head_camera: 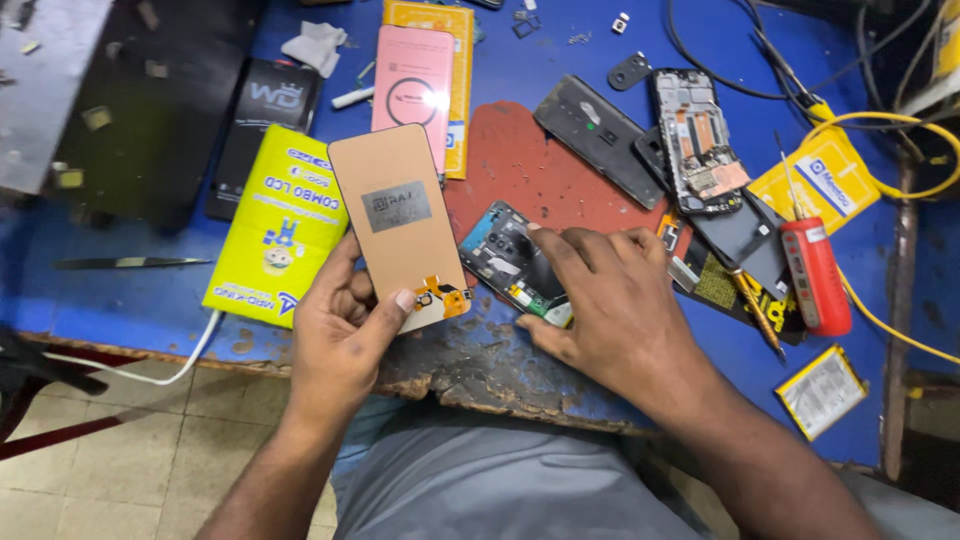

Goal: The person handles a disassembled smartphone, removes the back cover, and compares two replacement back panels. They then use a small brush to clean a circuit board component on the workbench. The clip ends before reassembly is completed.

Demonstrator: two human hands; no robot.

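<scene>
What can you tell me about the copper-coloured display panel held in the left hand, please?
The display panel is a thin, flat rectangle with rounded corners, its copper-brown back facing the camera. A grey rectangular sticker sits near its middle, and an orange-and-black flex ribbon folds over its lower end. It looks intact. The left hand holds it up above the blue bench, tilted slightly leftward, thumb pressed on its lower face and fingers behind. It overlaps a yellow package in view.
</scene>
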